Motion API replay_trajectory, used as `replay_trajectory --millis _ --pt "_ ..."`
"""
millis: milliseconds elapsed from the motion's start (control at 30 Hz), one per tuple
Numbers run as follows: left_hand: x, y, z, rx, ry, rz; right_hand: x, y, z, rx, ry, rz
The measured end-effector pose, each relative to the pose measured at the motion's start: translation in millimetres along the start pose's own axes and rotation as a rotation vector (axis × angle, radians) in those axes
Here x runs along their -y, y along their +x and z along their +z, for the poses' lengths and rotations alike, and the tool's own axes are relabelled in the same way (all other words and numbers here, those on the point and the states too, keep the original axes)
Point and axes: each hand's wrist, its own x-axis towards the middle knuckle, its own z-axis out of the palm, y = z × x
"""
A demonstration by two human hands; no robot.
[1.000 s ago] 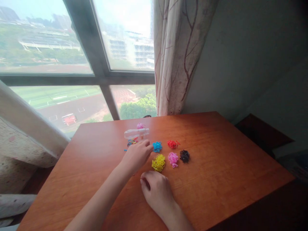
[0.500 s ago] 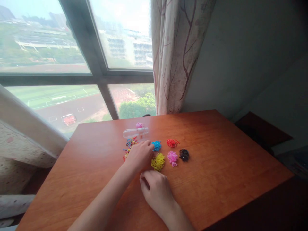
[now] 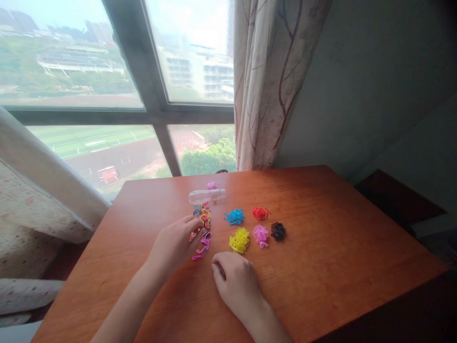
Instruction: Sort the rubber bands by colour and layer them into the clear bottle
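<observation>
A mixed heap of small coloured rubber bands (image 3: 204, 219) lies on the wooden table. My left hand (image 3: 176, 240) reaches over its left side, thumb and forefinger slightly apart at the bands; no band shows clearly held. My right hand (image 3: 235, 274) rests loosely curled on the tabletop, nothing visible in it, just below a yellow pile of bands (image 3: 239, 240). Sorted by colour, other piles sit farther right: blue bands (image 3: 234, 216), red bands (image 3: 261, 213), pink bands (image 3: 261, 236) and black bands (image 3: 278, 231).
Behind the mixed heap lies a clear plastic container (image 3: 206, 196) on its side, with a pink item (image 3: 213, 185) beyond it. The wooden table (image 3: 321, 267) ends at a window (image 3: 157, 114). Curtains (image 3: 264, 85) hang at both sides.
My left hand has moved back left from the blue pile to the mixed heap, uncovering both. My right hand stays in place. The view has shifted slightly.
</observation>
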Motion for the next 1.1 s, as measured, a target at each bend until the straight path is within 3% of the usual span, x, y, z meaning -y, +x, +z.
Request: replay_trajectory --millis 233,667,1100 --pt "15 -30 15 0.045 -0.175 -0.091 9 6 2 0.036 -0.129 0.055" --pt "22 -34 17 0.066 -0.291 -0.071 18 28 16 0.025 -0.225 0.08" --pt "24 -35 19 0.071 -0.31 -0.051 10 25 11 -0.081 0.042 0.093"
